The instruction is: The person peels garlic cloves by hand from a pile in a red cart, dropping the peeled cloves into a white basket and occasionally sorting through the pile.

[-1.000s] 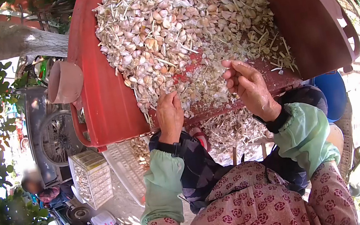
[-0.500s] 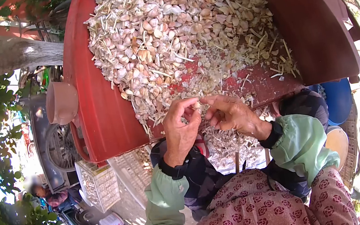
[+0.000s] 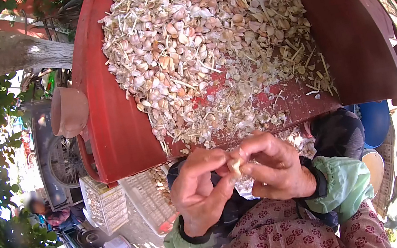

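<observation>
A pale garlic clove is pinched between the fingertips of both my hands, close to my body and just below the near edge of the red metal tray. My left hand holds it from the left with thumb and forefinger. From the other side, my right hand grips it the same way, its remaining fingers curled. Beyond them, a heap of garlic cloves with dry skins and stems covers much of the tray. Flaky skin bits lie on the red surface nearer me.
White plastic crates stand at lower left, one with garlic in it. A brown cup-shaped container is fixed at the tray's left side. At right there is a blue tub. Another person sits far left.
Both hands have come down toward my body, away from the tray's edge, with the clove between them. The view has shifted slightly.
</observation>
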Demonstrator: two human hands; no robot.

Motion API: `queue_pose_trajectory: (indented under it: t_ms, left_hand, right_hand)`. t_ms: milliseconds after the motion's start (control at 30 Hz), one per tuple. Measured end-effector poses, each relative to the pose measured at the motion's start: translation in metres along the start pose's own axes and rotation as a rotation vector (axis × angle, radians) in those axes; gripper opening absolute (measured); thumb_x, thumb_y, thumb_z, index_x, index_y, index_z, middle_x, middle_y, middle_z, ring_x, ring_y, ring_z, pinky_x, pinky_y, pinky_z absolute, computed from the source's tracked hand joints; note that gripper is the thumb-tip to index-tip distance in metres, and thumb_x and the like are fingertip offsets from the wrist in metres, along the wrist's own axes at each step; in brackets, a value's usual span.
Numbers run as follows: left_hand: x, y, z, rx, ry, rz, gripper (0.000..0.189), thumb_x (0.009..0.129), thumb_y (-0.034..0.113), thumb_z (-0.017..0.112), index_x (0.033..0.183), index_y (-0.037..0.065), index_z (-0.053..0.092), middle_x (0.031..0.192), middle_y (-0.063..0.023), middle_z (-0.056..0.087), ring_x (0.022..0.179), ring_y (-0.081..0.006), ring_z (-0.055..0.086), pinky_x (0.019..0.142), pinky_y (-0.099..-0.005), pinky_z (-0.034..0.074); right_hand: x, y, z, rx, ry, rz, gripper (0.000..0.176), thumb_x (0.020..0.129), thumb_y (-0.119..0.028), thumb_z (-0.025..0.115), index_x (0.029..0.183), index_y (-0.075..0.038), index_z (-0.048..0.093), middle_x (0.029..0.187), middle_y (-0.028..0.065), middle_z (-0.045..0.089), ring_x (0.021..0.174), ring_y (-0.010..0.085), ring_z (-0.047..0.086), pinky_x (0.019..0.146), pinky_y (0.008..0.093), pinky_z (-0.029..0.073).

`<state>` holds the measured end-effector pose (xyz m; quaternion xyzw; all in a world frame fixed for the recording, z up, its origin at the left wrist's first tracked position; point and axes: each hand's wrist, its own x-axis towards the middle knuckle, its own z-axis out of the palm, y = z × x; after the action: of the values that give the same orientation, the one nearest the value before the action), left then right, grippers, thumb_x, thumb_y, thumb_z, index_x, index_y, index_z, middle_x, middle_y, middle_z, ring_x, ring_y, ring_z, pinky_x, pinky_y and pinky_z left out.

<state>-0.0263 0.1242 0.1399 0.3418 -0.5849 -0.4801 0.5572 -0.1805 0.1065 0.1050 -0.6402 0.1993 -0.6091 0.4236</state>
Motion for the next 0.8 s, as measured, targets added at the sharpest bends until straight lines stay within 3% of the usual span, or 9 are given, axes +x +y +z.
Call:
queue_pose_trajectory:
  t_ms: [33,67,100,133,167,633,767,800]
  left_hand:
    - [-0.001,0.012,0.001,0.020,-0.057,0.086,0.036,0.074,-0.013,0.063,0.108,-0.004,0.053,0.103,-0.0172,0.058,0.078,-0.0166,0.056,0.069,-0.0292,0.046]
    - [0.004,0.023,0.003,-0.010,-0.140,0.206,0.036,0.069,-0.014,0.065,0.103,-0.004,0.056,0.099,-0.0192,0.060,0.071,-0.0182,0.058,0.065,-0.0299,0.047]
    - [0.004,0.027,0.016,-0.219,-0.102,0.300,0.033,0.066,-0.014,0.067,0.097,-0.003,0.061,0.097,-0.0201,0.061,0.064,-0.0159,0.057,0.052,-0.0270,0.044]
    - [0.000,0.044,0.021,-0.277,-0.111,0.222,0.016,0.072,-0.002,0.071,0.080,0.005,0.059,0.086,-0.0139,0.057,0.054,-0.0164,0.051,0.049,-0.0247,0.041]
    - [-0.068,0.072,0.004,0.041,0.170,-0.084,0.013,0.072,-0.002,0.069,0.075,0.006,0.060,0.086,-0.0157,0.057,0.056,-0.0163,0.051,0.049,-0.0261,0.042]
    - [-0.035,0.040,0.030,-0.032,0.116,0.210,0.012,0.073,0.000,0.069,0.079,0.006,0.060,0.086,-0.0151,0.057,0.059,-0.0165,0.052,0.051,-0.0272,0.042]
    - [-0.006,0.031,0.031,-0.040,0.078,0.318,0.012,0.074,0.000,0.069,0.080,0.006,0.060,0.087,-0.0149,0.057,0.060,-0.0165,0.052,0.051,-0.0275,0.042]
    - [-0.004,0.031,0.031,-0.043,0.068,0.353,0.012,0.074,0.001,0.069,0.080,0.007,0.060,0.087,-0.0149,0.057,0.060,-0.0165,0.052,0.051,-0.0276,0.042]
  right_hand:
    - [0.003,-0.014,0.000,0.117,0.022,0.031,0.029,0.074,0.009,0.063,0.101,0.003,0.056,0.090,0.0074,0.056,0.078,0.0158,0.058,0.060,0.0255,0.047]
    - [0.007,-0.026,-0.005,0.274,-0.095,-0.008,0.020,0.077,0.006,0.060,0.096,0.006,0.056,0.090,0.0139,0.057,0.076,0.0220,0.059,0.060,0.0306,0.049]
    - [0.009,-0.033,-0.010,0.431,-0.211,-0.044,0.014,0.080,0.003,0.057,0.092,0.010,0.055,0.091,0.0204,0.057,0.074,0.0283,0.060,0.059,0.0357,0.052]
    - [0.010,-0.036,-0.010,0.431,-0.215,-0.034,0.014,0.080,0.003,0.057,0.092,0.010,0.055,0.091,0.0204,0.057,0.074,0.0283,0.060,0.059,0.0357,0.052]
    - [0.010,-0.038,-0.010,0.433,-0.198,-0.054,0.013,0.080,0.003,0.057,0.091,0.009,0.055,0.090,0.0198,0.058,0.073,0.0278,0.060,0.059,0.0355,0.052]
    - [0.009,-0.073,0.008,0.459,0.098,-0.392,0.007,0.080,-0.002,0.058,0.084,-0.002,0.063,0.079,0.0115,0.062,0.062,0.0207,0.058,0.054,0.0323,0.050]
    - [0.008,-0.074,0.018,0.342,0.193,-0.255,0.008,0.082,0.000,0.058,0.089,0.000,0.060,0.081,0.0121,0.061,0.064,0.0190,0.059,0.054,0.0274,0.049]
    - [0.001,-0.054,0.028,0.428,0.326,-0.199,0.009,0.082,-0.004,0.060,0.089,0.002,0.060,0.075,0.0158,0.058,0.056,0.0216,0.056,0.046,0.0305,0.046]
